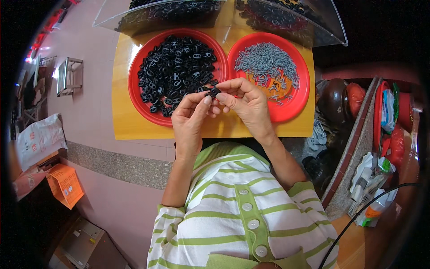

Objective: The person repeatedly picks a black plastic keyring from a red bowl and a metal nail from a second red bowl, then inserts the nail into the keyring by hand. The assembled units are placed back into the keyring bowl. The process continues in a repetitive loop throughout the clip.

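Between my two hands is a small black plastic part (214,91), pinched by the fingertips of both, above the near gap between two red plates. My left hand (191,110) grips it from the left with thumb and fingers. From the right, my right hand (245,101) closes thumb and index finger on it. Whether a screw is in the part is hidden by my fingers. The left red plate (134,105) holds a heap of similar black parts (174,67) with two holes. In the right red plate (295,105) lie many small grey screws (266,58).
Both plates stand on a yellow table (148,129). Clear plastic bins (170,18) with more black parts stand at the far edge. A metal stool (69,76) is on the floor at left. A black cable (358,213) curves at lower right.
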`<action>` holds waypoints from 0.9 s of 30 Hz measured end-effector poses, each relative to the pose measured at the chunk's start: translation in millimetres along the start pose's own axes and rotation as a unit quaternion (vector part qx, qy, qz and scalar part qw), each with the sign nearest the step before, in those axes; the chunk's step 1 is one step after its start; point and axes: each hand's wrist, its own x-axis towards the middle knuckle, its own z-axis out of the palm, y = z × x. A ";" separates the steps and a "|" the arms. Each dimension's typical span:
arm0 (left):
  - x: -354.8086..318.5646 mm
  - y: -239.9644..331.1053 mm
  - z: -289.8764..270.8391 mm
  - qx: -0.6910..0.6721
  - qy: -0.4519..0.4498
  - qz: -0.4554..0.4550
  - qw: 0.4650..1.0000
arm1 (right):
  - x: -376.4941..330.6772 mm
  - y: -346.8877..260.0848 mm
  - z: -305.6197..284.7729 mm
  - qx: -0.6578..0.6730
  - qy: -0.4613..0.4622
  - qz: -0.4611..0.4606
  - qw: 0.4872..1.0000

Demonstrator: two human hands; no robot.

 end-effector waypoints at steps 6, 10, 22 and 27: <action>-0.1 -1.8 0.8 -0.014 0.004 0.002 1.000 | -0.3 0.5 1.9 -0.011 0.009 -0.012 1.000; -0.2 -1.8 1.1 -0.031 0.001 -0.005 1.000 | -1.1 2.3 4.6 -0.010 0.016 -0.024 1.000; 0.5 -2.9 4.9 -0.002 0.013 0.020 1.000 | 1.1 1.8 13.7 -0.066 0.036 -0.081 0.994; 0.1 -1.5 -1.5 -0.040 0.018 0.011 0.999 | -1.7 -3.0 17.6 -0.165 0.018 -0.108 0.980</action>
